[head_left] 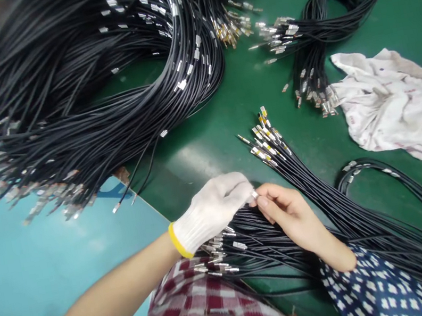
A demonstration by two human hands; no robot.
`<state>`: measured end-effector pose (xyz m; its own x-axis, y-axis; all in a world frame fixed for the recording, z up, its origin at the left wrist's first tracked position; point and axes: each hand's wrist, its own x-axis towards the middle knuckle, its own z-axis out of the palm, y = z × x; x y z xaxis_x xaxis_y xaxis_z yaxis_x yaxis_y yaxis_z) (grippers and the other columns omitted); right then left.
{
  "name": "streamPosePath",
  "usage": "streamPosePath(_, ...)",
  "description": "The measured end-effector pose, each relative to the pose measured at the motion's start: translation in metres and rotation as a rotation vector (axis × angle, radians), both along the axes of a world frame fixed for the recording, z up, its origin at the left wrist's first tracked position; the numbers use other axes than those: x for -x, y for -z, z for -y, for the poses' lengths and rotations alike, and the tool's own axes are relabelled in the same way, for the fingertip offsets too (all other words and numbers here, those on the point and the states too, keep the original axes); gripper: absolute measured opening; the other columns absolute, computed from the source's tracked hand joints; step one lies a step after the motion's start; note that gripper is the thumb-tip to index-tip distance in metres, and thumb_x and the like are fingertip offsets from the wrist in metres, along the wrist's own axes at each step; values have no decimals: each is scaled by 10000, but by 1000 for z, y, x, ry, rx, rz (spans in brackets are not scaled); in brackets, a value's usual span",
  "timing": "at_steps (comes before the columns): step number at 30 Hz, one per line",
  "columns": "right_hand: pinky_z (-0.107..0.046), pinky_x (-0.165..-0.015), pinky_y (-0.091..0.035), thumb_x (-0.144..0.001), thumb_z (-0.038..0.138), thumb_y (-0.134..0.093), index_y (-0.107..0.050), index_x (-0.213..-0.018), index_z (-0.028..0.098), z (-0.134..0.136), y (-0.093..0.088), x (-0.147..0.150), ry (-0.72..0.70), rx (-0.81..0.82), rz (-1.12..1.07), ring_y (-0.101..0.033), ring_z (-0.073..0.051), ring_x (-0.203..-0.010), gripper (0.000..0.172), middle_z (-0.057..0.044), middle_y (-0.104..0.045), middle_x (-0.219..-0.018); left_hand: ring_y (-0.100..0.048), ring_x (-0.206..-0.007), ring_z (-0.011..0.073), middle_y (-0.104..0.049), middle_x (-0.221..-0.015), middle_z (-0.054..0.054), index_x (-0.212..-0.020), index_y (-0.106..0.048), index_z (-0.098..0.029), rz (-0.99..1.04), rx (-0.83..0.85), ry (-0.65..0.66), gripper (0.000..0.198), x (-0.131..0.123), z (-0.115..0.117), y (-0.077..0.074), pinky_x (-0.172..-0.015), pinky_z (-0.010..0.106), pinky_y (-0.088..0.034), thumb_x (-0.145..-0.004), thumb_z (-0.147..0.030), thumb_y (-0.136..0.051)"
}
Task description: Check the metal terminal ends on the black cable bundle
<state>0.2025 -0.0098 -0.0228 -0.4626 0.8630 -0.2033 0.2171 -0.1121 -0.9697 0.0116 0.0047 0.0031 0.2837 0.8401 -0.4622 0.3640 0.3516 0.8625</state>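
My left hand [222, 202], in a white knitted glove with a yellow cuff, is closed at the fingertips. It meets my bare right hand [288, 212], whose thumb and fingers pinch together. Between them shows a small silvery cable end [254, 194]; the rest of that cable is hidden by my hands. Beneath both hands lies a bundle of thin black cables [287, 253], with metal-tipped ends and white tags near my glove. Just beyond my right hand, another stretch of black cables [307, 179] runs to a cluster of ends with white and yellow tags.
A large looped heap of black cables [167, 90] fills the upper left, its ends overhanging the green table [190, 156]. A smaller coiled bundle [350, 21] lies at the upper right, above a crumpled white cloth [395, 100]. The blue floor [70, 262] shows at left.
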Motion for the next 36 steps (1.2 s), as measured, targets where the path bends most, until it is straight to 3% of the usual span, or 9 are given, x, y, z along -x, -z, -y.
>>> streamPosePath(4,-238,-575,-409,-1041,285,-503,-638,-862,193,0,-1,-8,-11,-22,30,-535,-128,-571,242,33,-577,-649,-522,-716,92,-603,-733,-67,-743,-634,-223,1,-58,-59,267,-4,4,2,-661,215,-383,-943,-305,-477)
streamPosePath(9,-236,-598,-403,-1048,274,-488,-567,-767,203,2,1,-9,67,-52,-34,-512,-126,-587,300,39,-537,-642,-641,-886,123,-716,-943,-47,-963,-715,-261,117,-55,-198,141,-17,13,15,-802,211,-474,-853,-333,-665)
streamPosePath(14,-237,-605,-400,-1033,265,-496,-567,-753,203,2,6,-7,61,-25,-90,-496,-133,-603,295,33,-528,-654,-676,-860,113,-742,-920,-30,-889,-750,-232,210,5,-324,110,-27,15,23,-780,183,-513,-819,-303,-702)
streamPosePath(21,-229,-526,-362,-1015,283,-516,-554,-699,203,5,9,-5,89,-19,-101,-463,-123,-531,328,41,-507,-592,-663,-755,87,-728,-793,-42,-784,-739,-203,202,-6,-307,76,-29,15,18,-681,155,-498,-811,-213,-669)
streamPosePath(31,-231,-505,-347,-1039,382,-511,-526,-697,205,7,14,-8,70,10,-77,-436,-118,-509,386,46,-480,-587,-670,-774,106,-734,-821,-29,-829,-757,-213,110,23,-364,95,-32,18,23,-689,168,-513,-783,-275,-702)
streamPosePath(36,-238,-512,-344,-1041,433,-508,-566,-723,198,6,12,-7,51,-23,-14,-441,-119,-510,400,46,-492,-577,-663,-726,104,-732,-787,-21,-796,-750,-191,177,51,-365,79,-31,17,19,-653,168,-515,-771,-227,-685)
